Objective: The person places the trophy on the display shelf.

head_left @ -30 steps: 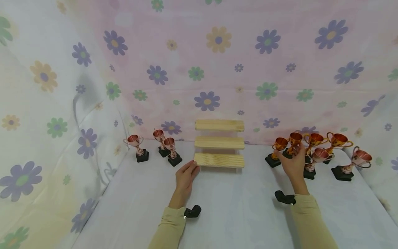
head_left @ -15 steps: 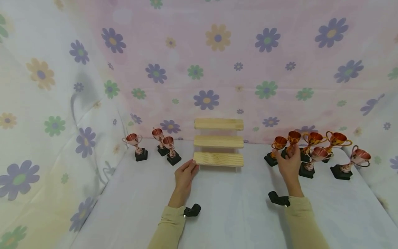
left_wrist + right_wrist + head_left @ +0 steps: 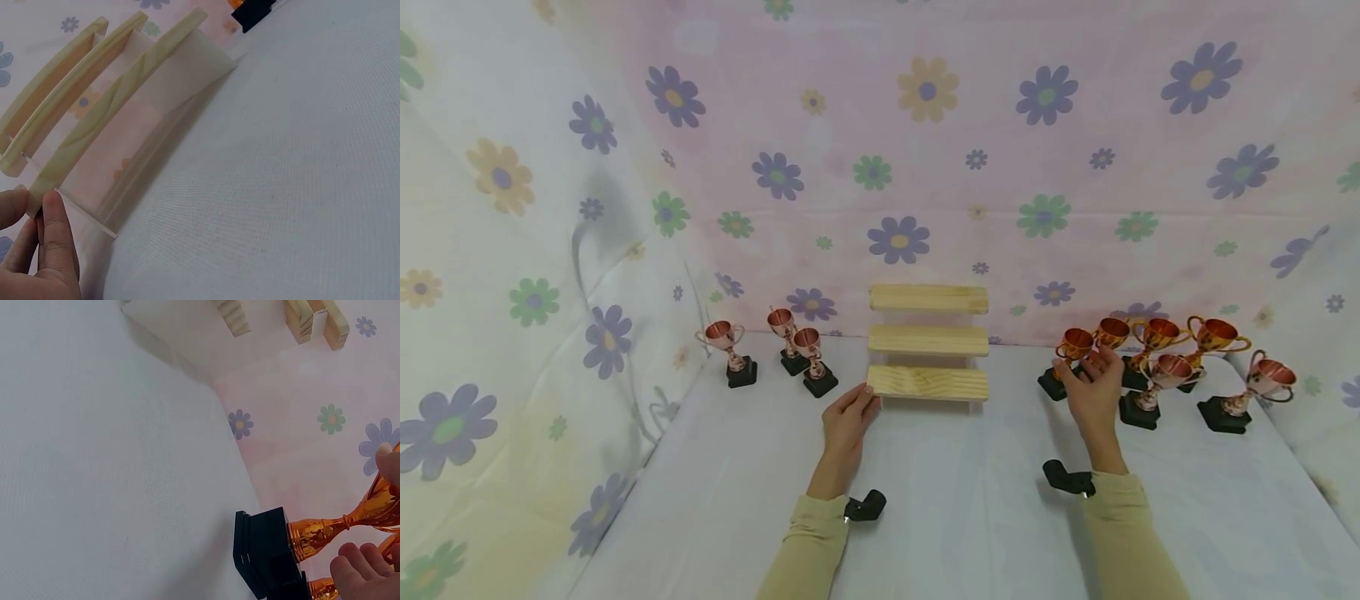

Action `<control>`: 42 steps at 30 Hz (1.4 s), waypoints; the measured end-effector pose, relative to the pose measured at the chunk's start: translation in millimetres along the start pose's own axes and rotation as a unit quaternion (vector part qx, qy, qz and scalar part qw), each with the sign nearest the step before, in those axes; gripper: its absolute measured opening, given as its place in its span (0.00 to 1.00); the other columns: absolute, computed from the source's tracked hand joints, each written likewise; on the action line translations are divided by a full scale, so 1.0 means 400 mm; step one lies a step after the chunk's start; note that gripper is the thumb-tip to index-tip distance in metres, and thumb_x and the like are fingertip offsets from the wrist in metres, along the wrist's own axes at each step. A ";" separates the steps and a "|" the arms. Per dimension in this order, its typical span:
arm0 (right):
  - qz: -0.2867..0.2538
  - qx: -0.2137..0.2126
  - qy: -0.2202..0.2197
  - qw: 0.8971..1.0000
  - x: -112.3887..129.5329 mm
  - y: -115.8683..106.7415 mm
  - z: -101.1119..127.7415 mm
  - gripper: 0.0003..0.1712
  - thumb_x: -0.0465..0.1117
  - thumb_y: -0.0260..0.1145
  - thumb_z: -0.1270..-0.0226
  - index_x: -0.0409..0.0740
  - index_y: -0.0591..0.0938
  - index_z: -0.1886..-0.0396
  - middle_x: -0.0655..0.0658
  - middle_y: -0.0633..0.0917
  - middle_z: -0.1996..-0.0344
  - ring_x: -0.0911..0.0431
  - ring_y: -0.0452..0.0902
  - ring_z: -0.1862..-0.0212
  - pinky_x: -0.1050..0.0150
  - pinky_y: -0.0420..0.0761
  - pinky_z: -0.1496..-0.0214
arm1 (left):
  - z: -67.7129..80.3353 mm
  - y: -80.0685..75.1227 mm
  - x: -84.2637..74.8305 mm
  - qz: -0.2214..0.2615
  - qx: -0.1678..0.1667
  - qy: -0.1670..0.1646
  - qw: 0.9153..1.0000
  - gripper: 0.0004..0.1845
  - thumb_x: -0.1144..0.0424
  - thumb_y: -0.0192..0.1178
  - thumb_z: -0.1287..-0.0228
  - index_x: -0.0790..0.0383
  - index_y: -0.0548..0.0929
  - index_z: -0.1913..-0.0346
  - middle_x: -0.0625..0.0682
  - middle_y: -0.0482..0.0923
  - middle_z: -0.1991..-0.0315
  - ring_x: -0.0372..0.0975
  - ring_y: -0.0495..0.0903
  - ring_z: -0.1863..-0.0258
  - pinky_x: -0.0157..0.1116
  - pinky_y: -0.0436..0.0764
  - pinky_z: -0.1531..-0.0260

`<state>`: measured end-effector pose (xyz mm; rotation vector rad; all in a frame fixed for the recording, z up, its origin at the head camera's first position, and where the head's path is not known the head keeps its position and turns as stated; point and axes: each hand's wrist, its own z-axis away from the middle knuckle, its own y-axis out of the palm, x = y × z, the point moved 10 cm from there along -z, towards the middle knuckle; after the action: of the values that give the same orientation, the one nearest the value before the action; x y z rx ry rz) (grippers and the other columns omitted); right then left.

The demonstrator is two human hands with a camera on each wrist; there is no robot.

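Note:
A three-step display stand has pale wooden planks on clear side panels. My left hand pinches the left end of its lowest plank, thumb above and fingers beneath in the left wrist view. On the right, my right hand is around the leftmost gold trophy cup, which stands upright on a black base. In the right wrist view the thumb lies against the trophy's cup, while the fingers are bent below it with a gap beside the stem.
Close behind the right hand stand more gold trophies and two rose-gold ones. Several rose-gold trophies stand left of the stand. A flowered cloth hangs behind the white-covered table.
My right hand has shifted left, from beside the second gold trophy to around the leftmost one. The left hand keeps its pinch on the stand, which has not moved.

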<state>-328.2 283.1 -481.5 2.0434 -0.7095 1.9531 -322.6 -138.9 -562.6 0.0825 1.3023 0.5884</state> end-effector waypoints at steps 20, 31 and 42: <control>-0.068 -0.011 -0.013 0.998 -0.011 0.032 0.001 0.48 0.36 0.74 0.36 0.45 0.52 0.26 0.45 0.69 0.39 0.49 0.72 0.35 0.51 0.72 0.27 | -0.001 -0.004 0.006 0.011 -0.008 -0.002 1.000 0.19 0.71 0.61 0.28 0.79 0.77 0.39 0.63 0.80 0.48 0.37 0.85 0.59 0.33 0.86 0.49; -0.034 -0.026 -0.098 0.994 0.029 0.022 0.030 0.37 0.33 0.76 0.38 0.34 0.68 0.33 0.52 0.76 0.47 0.68 0.77 0.53 0.83 0.79 0.51 | -0.001 -0.004 0.002 0.000 -0.013 -0.006 1.000 0.18 0.71 0.61 0.28 0.77 0.78 0.40 0.65 0.79 0.45 0.39 0.85 0.57 0.35 0.86 0.48; 0.015 -0.006 -0.121 0.993 0.056 0.028 0.058 0.32 0.32 0.77 0.41 0.36 0.77 0.36 0.47 0.80 0.47 0.70 0.75 0.55 0.85 0.79 0.59 | -0.007 -0.008 -0.011 -0.040 -0.017 -0.004 0.999 0.17 0.71 0.63 0.30 0.76 0.81 0.42 0.63 0.81 0.49 0.38 0.86 0.60 0.36 0.87 0.49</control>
<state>-313.4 258.2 -463.3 2.2991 -0.8049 1.7284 -324.5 -144.2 -560.7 0.0051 1.2818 0.5417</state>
